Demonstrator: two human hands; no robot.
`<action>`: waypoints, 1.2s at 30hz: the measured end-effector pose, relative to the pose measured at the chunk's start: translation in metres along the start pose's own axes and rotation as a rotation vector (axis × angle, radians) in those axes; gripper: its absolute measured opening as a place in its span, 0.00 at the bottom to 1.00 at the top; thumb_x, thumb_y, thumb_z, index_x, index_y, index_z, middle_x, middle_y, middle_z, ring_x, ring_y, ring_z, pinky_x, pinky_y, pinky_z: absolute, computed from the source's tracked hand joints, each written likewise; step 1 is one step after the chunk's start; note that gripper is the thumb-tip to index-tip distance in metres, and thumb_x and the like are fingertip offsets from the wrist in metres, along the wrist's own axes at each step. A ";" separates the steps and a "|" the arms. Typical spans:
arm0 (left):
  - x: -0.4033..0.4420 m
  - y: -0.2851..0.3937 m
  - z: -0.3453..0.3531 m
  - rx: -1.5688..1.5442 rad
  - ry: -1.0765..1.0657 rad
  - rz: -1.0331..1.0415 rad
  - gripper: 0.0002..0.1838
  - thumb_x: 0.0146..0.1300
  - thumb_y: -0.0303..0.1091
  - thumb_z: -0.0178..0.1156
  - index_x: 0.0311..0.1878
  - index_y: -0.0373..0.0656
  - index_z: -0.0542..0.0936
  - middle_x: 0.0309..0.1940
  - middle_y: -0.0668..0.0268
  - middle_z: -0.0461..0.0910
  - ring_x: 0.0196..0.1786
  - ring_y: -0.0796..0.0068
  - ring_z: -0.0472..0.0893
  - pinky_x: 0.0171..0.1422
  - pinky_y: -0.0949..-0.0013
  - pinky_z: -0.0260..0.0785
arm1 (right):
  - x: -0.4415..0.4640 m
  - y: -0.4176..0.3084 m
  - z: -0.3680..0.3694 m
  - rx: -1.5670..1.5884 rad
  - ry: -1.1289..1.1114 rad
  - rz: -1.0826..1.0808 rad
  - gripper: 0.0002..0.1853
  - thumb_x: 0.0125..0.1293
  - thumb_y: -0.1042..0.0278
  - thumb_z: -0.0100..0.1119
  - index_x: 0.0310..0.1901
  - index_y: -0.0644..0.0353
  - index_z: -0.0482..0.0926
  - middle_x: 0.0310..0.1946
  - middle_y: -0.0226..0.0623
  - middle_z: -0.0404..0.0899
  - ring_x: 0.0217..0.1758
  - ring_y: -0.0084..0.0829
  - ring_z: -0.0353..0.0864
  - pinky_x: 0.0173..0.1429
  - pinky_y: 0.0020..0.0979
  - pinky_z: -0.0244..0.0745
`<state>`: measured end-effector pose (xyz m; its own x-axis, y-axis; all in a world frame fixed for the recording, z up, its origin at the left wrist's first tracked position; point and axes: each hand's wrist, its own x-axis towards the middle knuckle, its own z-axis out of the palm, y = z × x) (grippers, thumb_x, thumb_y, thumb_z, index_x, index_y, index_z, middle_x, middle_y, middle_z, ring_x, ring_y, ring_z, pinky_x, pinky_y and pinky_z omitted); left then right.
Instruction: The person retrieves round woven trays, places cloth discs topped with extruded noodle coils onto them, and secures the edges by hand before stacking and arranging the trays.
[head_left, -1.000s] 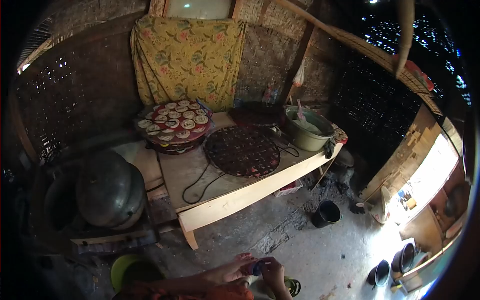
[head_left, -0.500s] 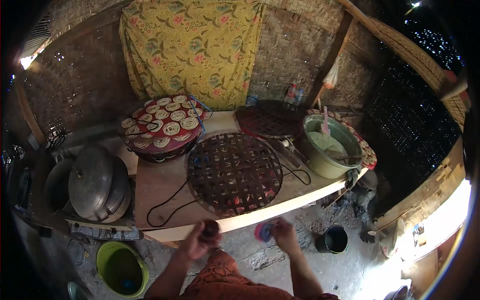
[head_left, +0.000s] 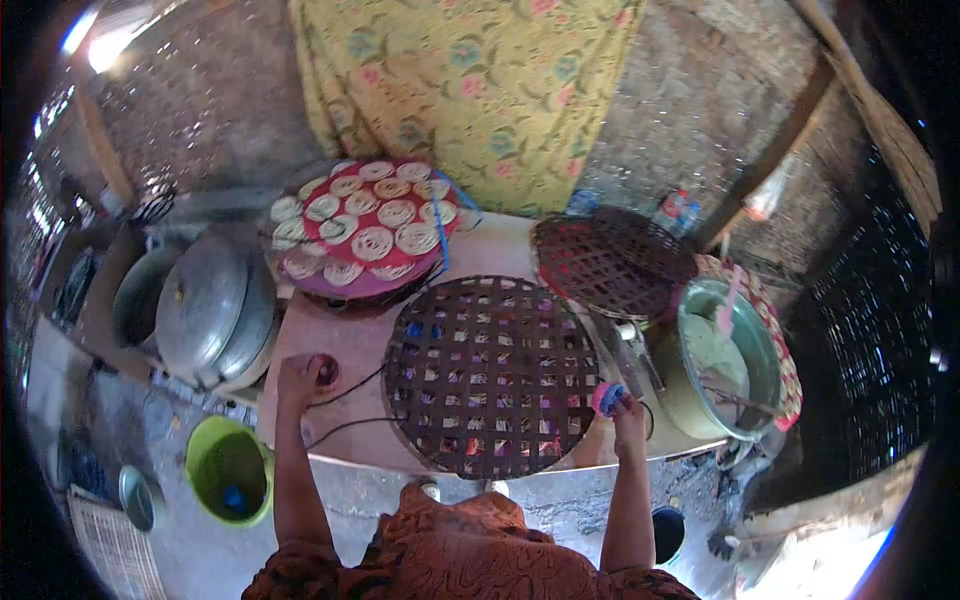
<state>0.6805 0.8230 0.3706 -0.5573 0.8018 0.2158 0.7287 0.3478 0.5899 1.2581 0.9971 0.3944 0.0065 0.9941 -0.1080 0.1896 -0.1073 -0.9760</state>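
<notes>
My left hand (head_left: pixel 298 383) is over the left part of the table, closed on a small dark reddish-brown round cup-like thing (head_left: pixel 323 371). At the right edge of the round woven lattice tray (head_left: pixel 490 375), my right hand (head_left: pixel 629 420) grips a small pink-and-blue object (head_left: pixel 607 399); its kind is too small to make out. The dark tray lies flat between my hands, colourful patches showing through its gaps. Black cord loops (head_left: pixel 345 428) stick out from the tray's left side.
Behind left, a round tray (head_left: pixel 345 225) carries several pale coiled noodle-like rounds. A green basin (head_left: pixel 665 375) of pale batter stands at right, near another lattice tray (head_left: pixel 610 260). A metal pot (head_left: pixel 200 310) is far left; a lime bucket (head_left: pixel 205 440) stands on the floor.
Both hands have moved forward and apart, from in front of the table's edge to over it, each still holding its object. The camera view has shifted too.
</notes>
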 end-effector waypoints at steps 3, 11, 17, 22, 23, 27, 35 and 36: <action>-0.024 0.065 -0.033 0.227 0.397 0.061 0.16 0.61 0.43 0.56 0.41 0.38 0.80 0.37 0.55 0.80 0.39 0.55 0.79 0.47 0.62 0.69 | 0.012 -0.012 0.005 0.058 -0.016 -0.001 0.10 0.58 0.76 0.52 0.41 0.66 0.77 0.35 0.34 0.78 0.40 0.23 0.75 0.47 0.25 0.68; -0.093 0.125 0.043 -0.352 -0.151 -0.269 0.20 0.54 0.38 0.66 0.48 0.38 0.77 0.40 0.56 0.80 0.40 0.60 0.79 0.46 0.61 0.70 | 0.034 -0.015 0.002 -0.058 -0.158 0.069 0.09 0.61 0.74 0.52 0.41 0.64 0.78 0.37 0.31 0.78 0.40 0.22 0.75 0.47 0.25 0.68; -0.095 0.110 0.068 -0.493 -0.230 -0.357 0.19 0.53 0.37 0.66 0.45 0.37 0.78 0.41 0.57 0.79 0.41 0.69 0.78 0.45 0.69 0.69 | 0.037 -0.009 0.002 0.060 -0.165 0.156 0.08 0.62 0.74 0.52 0.42 0.65 0.77 0.34 0.30 0.77 0.38 0.22 0.74 0.45 0.26 0.68; -0.098 0.158 0.034 -0.661 -0.060 -0.291 0.19 0.54 0.35 0.64 0.49 0.39 0.75 0.45 0.60 0.78 0.43 0.70 0.78 0.50 0.68 0.69 | 0.026 -0.030 -0.010 0.084 -0.204 0.020 0.10 0.62 0.72 0.53 0.44 0.63 0.76 0.38 0.31 0.78 0.40 0.22 0.74 0.46 0.25 0.68; -0.095 0.193 0.010 -0.894 -0.073 -0.375 0.21 0.55 0.35 0.63 0.51 0.40 0.74 0.46 0.61 0.77 0.44 0.70 0.78 0.50 0.68 0.69 | 0.023 -0.046 -0.013 0.082 -0.196 0.020 0.10 0.62 0.72 0.53 0.44 0.63 0.76 0.38 0.31 0.78 0.40 0.22 0.74 0.46 0.25 0.68; -0.083 0.260 -0.055 -1.373 -0.106 -0.319 0.20 0.60 0.34 0.57 0.55 0.41 0.69 0.48 0.63 0.76 0.43 0.70 0.79 0.49 0.66 0.73 | 0.020 -0.143 -0.025 0.116 -0.143 -0.207 0.11 0.62 0.75 0.51 0.46 0.65 0.76 0.36 0.32 0.78 0.38 0.24 0.77 0.45 0.27 0.72; -0.112 0.212 -0.159 -1.522 0.354 -0.009 0.18 0.66 0.32 0.50 0.58 0.39 0.69 0.47 0.58 0.78 0.46 0.72 0.79 0.52 0.66 0.74 | 0.089 -0.068 -0.026 -0.733 -0.314 -0.291 0.09 0.58 0.68 0.56 0.37 0.65 0.76 0.31 0.43 0.80 0.34 0.39 0.79 0.42 0.36 0.73; -0.120 0.215 -0.166 -1.419 0.570 -0.065 0.19 0.68 0.33 0.47 0.61 0.38 0.66 0.53 0.54 0.74 0.52 0.71 0.77 0.53 0.65 0.74 | 0.089 -0.041 -0.025 -0.736 -0.316 -0.290 0.09 0.58 0.68 0.56 0.37 0.65 0.76 0.31 0.43 0.80 0.34 0.39 0.79 0.42 0.36 0.73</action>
<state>0.8380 0.7208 0.6010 -0.8874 0.4014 0.2266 -0.0872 -0.6289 0.7726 1.2753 1.0902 0.4299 -0.3944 0.9185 -0.0271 0.7323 0.2964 -0.6131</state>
